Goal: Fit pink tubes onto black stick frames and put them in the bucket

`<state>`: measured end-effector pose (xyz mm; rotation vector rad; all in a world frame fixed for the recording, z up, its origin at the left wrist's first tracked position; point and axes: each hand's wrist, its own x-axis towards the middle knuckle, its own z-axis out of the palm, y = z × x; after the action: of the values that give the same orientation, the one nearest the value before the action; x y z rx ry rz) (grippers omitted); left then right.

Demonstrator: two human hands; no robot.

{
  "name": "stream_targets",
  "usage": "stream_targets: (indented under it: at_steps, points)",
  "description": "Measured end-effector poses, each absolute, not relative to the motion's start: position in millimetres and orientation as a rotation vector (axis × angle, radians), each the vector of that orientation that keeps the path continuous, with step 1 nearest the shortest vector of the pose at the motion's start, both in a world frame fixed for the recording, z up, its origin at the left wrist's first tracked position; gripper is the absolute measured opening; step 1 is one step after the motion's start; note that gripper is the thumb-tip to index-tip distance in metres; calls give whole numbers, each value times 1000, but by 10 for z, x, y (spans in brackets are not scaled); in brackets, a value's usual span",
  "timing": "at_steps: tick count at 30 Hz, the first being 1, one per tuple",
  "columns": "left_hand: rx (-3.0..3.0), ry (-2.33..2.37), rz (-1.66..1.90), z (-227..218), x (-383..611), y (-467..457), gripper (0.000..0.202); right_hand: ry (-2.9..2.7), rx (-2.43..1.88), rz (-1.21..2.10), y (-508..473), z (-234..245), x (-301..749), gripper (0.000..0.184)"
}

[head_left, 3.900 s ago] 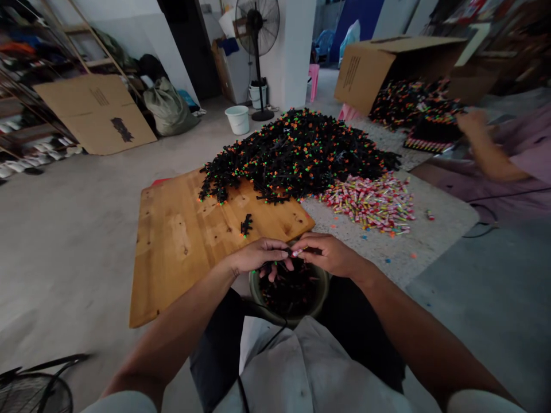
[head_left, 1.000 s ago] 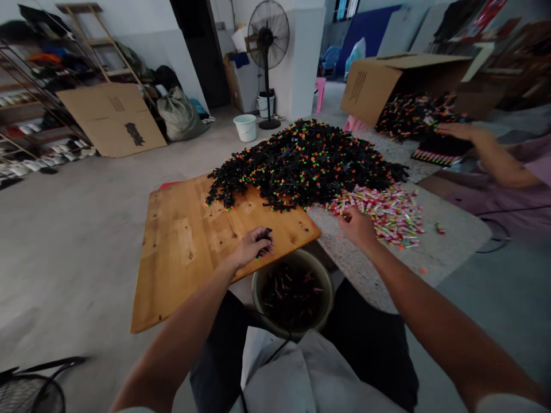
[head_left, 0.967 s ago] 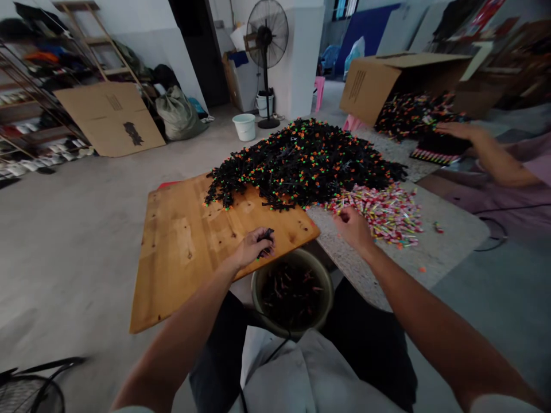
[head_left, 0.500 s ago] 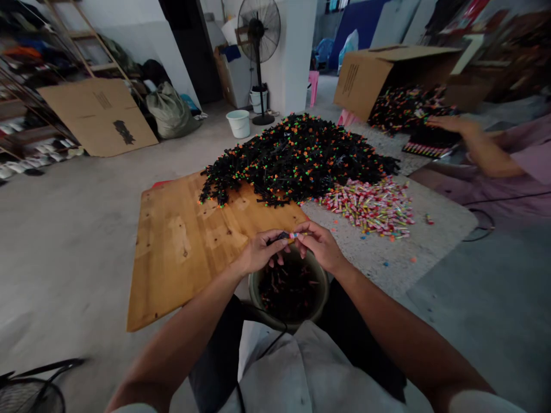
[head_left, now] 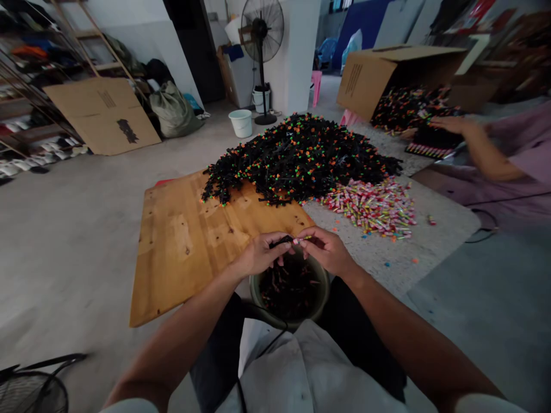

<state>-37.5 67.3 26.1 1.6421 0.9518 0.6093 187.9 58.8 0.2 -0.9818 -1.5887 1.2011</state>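
Observation:
My left hand [head_left: 258, 256] pinches a small black plastic piece [head_left: 282, 241], and my right hand [head_left: 329, 252] pinches a small coloured tube [head_left: 298, 241] against its end. Both hands meet above a round bowl [head_left: 258, 297] in my lap, which holds several dark pieces. Ahead lies a big heap of black pieces with orange and green tips [head_left: 301, 156]. To its right is a smaller pile of coloured tubes [head_left: 373, 205].
A wooden board [head_left: 185, 241] lies on the floor at my left. Another person's hand [head_left: 447, 124] reaches toward a tipped cardboard box [head_left: 387, 69] spilling parts at the right. A standing fan [head_left: 262, 34], white buckets [head_left: 240, 121] and a flat cardboard sheet [head_left: 101, 115] stand behind.
One second ago my right hand was at the coloured tube pile and my left held a black piece over the board. Both hands have come together above the bowl.

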Motion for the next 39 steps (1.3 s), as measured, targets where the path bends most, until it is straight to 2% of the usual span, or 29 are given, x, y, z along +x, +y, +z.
stream_targets:
  at_steps: [8, 14, 18, 24, 29, 31, 35, 39]
  points:
    - [1553, 935, 372, 398, -430, 693, 32, -1737, -1017, 1227, 591, 93, 1924, 21]
    - [1411, 889, 290, 413, -481, 683, 37, -1865, -916, 1225, 594, 148, 1950, 18]
    - [1410, 885, 251, 344, -456, 690, 41, -1809, -916, 1279, 612, 89, 1921, 18]
    - [1415, 860, 157, 64, -437, 749, 48, -1911, -978, 1178, 632, -79, 1927, 15]
    - [1797, 843, 101, -148, -667, 1058, 37, -2049, -1153, 1576, 763, -368, 2168, 40]
    - [1902, 1030, 246, -221, -772, 1305, 32, -2033, -1342, 1390, 918, -499, 2332, 34]
    - [1998, 1592, 467, -374, -791, 1912, 29, -1853, -1888, 590, 1422, -694, 2658, 26]
    - [2047, 1762, 590, -514, -586, 2421, 41, -1756, -2190, 224, 1904, -795, 2813, 36]
